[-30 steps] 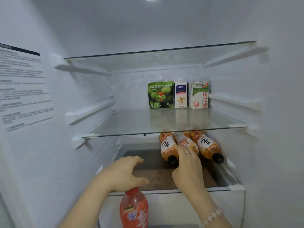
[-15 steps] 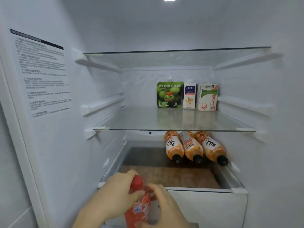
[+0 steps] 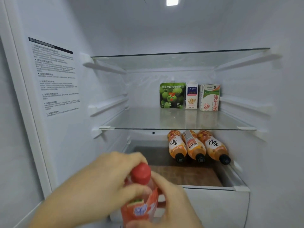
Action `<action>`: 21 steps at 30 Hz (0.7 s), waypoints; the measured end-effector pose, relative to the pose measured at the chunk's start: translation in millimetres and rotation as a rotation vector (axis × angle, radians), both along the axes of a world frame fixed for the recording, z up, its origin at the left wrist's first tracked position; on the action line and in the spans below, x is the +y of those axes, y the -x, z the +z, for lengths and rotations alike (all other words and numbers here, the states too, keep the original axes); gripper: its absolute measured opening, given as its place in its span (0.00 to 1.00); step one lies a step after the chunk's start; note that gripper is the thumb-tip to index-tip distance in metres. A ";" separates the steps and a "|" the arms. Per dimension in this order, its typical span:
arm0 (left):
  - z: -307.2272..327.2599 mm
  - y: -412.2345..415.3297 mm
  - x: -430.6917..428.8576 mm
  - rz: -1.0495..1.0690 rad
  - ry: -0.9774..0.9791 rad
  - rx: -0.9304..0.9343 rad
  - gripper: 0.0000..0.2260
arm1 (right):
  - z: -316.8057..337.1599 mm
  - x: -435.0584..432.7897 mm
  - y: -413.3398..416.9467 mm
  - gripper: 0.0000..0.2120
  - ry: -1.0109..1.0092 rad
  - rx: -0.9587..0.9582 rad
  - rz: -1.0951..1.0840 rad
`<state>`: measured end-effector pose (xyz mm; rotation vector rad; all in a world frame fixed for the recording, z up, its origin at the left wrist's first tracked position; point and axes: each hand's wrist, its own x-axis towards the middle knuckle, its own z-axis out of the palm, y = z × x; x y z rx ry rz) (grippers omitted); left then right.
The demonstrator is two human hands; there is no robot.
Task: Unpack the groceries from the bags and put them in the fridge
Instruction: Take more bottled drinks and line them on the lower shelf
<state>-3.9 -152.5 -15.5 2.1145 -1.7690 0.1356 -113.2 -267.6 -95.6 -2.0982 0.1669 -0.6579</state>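
I look into an open fridge. At the bottom of the view a red-capped bottle [image 3: 141, 203] with a red label stands upright in front of the fridge. My left hand [image 3: 98, 183] grips its neck, fingers behind the cap and thumb across the front. My right hand [image 3: 166, 199] wraps the bottle's right side from below. Three orange bottles [image 3: 196, 147] with black caps lie side by side at the back right of the lowest glass shelf [image 3: 213, 188]. On the middle shelf [image 3: 139, 122] stand a green pouch [image 3: 171, 95], a small carton [image 3: 191, 96] and a milk carton [image 3: 209, 97].
The top glass shelf [image 3: 164, 60] carries nothing that I can see. A printed label [image 3: 56, 76] covers the fridge's left inner wall. A white drawer front [image 3: 217, 209] sits under the lowest shelf. The left part of the lowest shelf shows bare glass.
My right hand left the lying orange bottles and came back to the red-capped bottle. Both hands now hold it, and it has risen. The view shifted left and back.
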 end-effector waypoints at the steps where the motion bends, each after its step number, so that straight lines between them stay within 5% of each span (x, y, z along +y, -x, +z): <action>1: 8.6 0.3 2.4 -0.018 0.047 -0.004 0.21 | 10.6 0.5 2.6 0.31 0.021 -0.044 0.029; 9: 38.6 6.5 2.2 0.023 0.290 -0.090 0.17 | 37.2 -17.5 -19.9 0.32 0.194 -0.294 -0.060; 21: -38.2 -5.2 -44.4 0.206 0.307 -0.024 0.11 | -10.5 -59.3 -53.7 0.28 0.354 -0.235 -0.276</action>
